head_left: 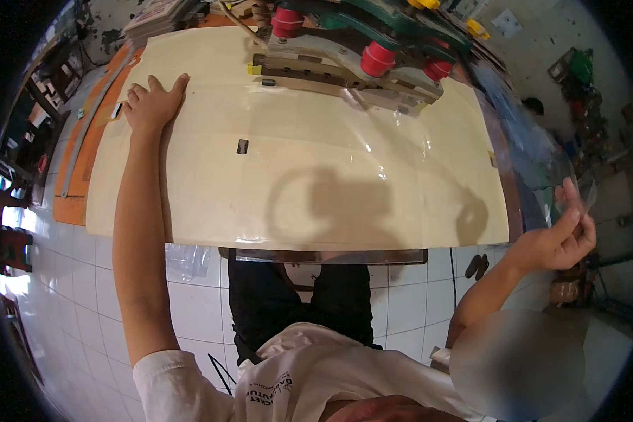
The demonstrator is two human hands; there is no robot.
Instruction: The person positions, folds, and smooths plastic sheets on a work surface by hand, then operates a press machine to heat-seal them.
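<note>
My left hand [153,105] lies flat with fingers spread on the left part of a large cream-coloured sheet [211,204] that covers the table. My right hand [563,235] is raised off the table's right edge, its fingers closed on a thin, clear plastic film [545,144]. This film looks glossy and crumpled along the right side. A small dark rectangular piece [243,147] sits on the cream sheet between my hands. Another small dark piece [117,110] is close to my left fingers.
At the far side stands a green machine [352,32] with red knobs [378,59] and a long metal bar over the sheet. An orange board edge [74,200] with a metal ruler [84,137] lies left. Stacked sheets [163,17] are at the back left.
</note>
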